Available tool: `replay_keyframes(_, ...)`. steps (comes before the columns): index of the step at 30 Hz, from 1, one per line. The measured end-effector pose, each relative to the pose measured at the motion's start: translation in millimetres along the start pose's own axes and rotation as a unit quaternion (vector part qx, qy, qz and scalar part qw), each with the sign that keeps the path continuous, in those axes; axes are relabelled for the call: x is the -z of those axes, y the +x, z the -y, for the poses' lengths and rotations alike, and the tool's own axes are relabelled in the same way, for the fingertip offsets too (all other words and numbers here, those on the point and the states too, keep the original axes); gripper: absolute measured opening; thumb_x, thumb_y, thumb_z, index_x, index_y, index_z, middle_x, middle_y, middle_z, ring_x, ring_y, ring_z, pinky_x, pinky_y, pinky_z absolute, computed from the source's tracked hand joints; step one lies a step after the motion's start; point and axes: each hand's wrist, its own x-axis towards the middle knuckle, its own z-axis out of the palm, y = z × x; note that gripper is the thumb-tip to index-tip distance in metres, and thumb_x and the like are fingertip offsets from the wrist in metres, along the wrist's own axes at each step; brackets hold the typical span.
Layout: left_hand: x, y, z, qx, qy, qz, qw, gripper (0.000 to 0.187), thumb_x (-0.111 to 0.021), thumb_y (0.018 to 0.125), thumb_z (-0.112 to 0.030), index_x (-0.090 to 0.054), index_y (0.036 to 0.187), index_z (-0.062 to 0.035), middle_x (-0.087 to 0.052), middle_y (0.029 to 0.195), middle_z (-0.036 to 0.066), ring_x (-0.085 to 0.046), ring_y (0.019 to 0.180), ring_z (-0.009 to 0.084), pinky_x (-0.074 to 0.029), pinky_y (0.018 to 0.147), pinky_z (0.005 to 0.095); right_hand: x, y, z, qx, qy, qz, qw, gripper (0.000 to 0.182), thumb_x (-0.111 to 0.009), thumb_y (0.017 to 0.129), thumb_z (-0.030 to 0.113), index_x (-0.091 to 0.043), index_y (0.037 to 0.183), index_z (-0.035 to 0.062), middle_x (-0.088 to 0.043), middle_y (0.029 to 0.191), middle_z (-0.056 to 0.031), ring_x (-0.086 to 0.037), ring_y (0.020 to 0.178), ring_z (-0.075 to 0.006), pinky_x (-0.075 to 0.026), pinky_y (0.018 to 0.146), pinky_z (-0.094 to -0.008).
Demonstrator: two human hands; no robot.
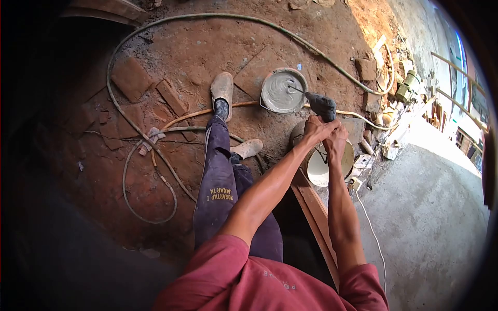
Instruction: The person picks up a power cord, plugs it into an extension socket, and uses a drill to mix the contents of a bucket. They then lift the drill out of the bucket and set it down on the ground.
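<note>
A dark power drill [322, 106] points to the left, its thin shaft reaching into grey wet mix in a round bucket [283, 90]. Both of my hands are wrapped round the drill's rear end, side by side: my left hand [314, 130] on the left and my right hand [336, 136] on the right. Under my wrists stands a pale, wide bucket [318, 168], partly hidden by my forearms. The fingers are partly hidden behind the backs of my hands.
A long hose [218, 15] loops over the dirt floor. Flat tiles [131, 79] lie at the left. Wooden planks [317, 212] lean below the pale bucket. A white cable [371, 230] runs from a socket [355, 183]. A green motor [407, 87] stands at the right.
</note>
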Motion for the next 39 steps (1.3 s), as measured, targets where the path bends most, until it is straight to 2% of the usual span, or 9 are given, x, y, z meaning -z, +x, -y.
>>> replay_keyframes(7,-2,-11,-4,0.019,0.044,0.009,0.999,0.042,-0.074,0.066,-0.040,-0.063,0.062,0.0004,-0.064,0.062,0.007,-0.060,0.053,0.0132,-0.046,0.049,0.0311,-12,-11,-34,0.056,-0.032,-0.037,0.997,0.032,-0.061,0.079,0.028,-0.056,0.077,-0.0027,-0.059,0.068,-0.0230,-0.058,0.064,-0.0402,-0.043,0.059,-0.0478)
replay_keyframes(10,-8,-5,9,0.018,0.054,-0.017,0.998,0.042,-0.073,0.066,-0.039,-0.063,0.062,0.0019,-0.064,0.062,0.009,-0.060,0.054,0.0135,-0.047,0.050,0.0315,-18,-12,-42,0.105,-0.041,-0.143,0.983,0.031,-0.062,0.080,0.026,-0.056,0.072,-0.0036,-0.057,0.062,-0.0225,-0.059,0.060,-0.0391,-0.044,0.052,-0.0437)
replay_keyframes(12,-7,-2,23,0.008,0.043,0.004,0.999,0.042,-0.073,0.066,-0.037,-0.064,0.063,0.0033,-0.065,0.063,0.010,-0.060,0.055,0.0142,-0.047,0.050,0.0316,-4,-16,-23,0.091,-0.056,-0.049,0.993,0.031,-0.062,0.080,0.026,-0.056,0.074,-0.0039,-0.058,0.064,-0.0228,-0.059,0.061,-0.0390,-0.044,0.053,-0.0440)
replay_keyframes(15,-8,-21,4,0.034,0.019,-0.012,0.999,0.040,-0.073,0.067,-0.036,-0.064,0.065,0.0036,-0.065,0.064,0.010,-0.061,0.056,0.0146,-0.048,0.051,0.0321,4,-22,-14,0.061,-0.039,-0.015,0.997,0.031,-0.062,0.080,0.026,-0.055,0.076,-0.0044,-0.059,0.067,-0.0234,-0.059,0.062,-0.0394,-0.045,0.055,-0.0445)
replay_keyframes(19,-4,-29,1,0.020,0.010,0.005,1.000,0.039,-0.074,0.068,-0.034,-0.065,0.065,0.0041,-0.065,0.065,0.010,-0.061,0.058,0.0144,-0.047,0.051,0.0318,-3,-26,-21,0.079,-0.037,-0.027,0.996,0.032,-0.062,0.080,0.027,-0.055,0.076,-0.0044,-0.059,0.068,-0.0235,-0.059,0.063,-0.0392,-0.045,0.055,-0.0438)
replay_keyframes(22,-10,-26,16,0.036,0.063,-0.049,0.996,0.037,-0.073,0.069,-0.032,-0.065,0.065,0.0037,-0.065,0.065,0.009,-0.061,0.058,0.0140,-0.047,0.051,0.0311,0,-29,-17,0.062,-0.065,-0.020,0.996,0.032,-0.061,0.081,0.027,-0.055,0.075,-0.0037,-0.059,0.068,-0.0233,-0.060,0.063,-0.0391,-0.045,0.055,-0.0430)
replay_keyframes(24,-8,-25,24,0.016,-0.037,-0.016,0.999,0.036,-0.074,0.069,-0.031,-0.064,0.064,0.0024,-0.065,0.064,0.007,-0.059,0.057,0.0130,-0.047,0.051,0.0306,-1,-32,-13,0.052,-0.018,-0.018,0.998,0.032,-0.061,0.081,0.027,-0.054,0.074,-0.0036,-0.059,0.068,-0.0233,-0.060,0.064,-0.0395,-0.045,0.055,-0.0428)
replay_keyframes(34,-6,-48,10,0.025,-0.078,-0.021,0.996,0.029,-0.071,0.074,-0.025,-0.062,0.064,0.0007,-0.063,0.064,0.003,-0.056,0.057,0.0076,-0.044,0.051,0.0286,-2,-40,-17,0.073,-0.093,0.020,0.993,0.031,-0.060,0.081,0.024,-0.056,0.077,-0.0058,-0.060,0.069,-0.0245,-0.061,0.064,-0.0376,-0.046,0.058,-0.0420)
replay_keyframes(39,-8,-47,22,0.036,-0.078,-0.064,0.994,0.032,-0.072,0.074,-0.028,-0.063,0.064,0.0010,-0.063,0.064,0.002,-0.056,0.057,0.0082,-0.044,0.049,0.0294,3,-42,-5,0.038,-0.018,0.030,0.999,0.033,-0.059,0.082,0.025,-0.056,0.074,-0.0072,-0.061,0.067,-0.0229,-0.061,0.060,-0.0354,-0.047,0.057,-0.0400)
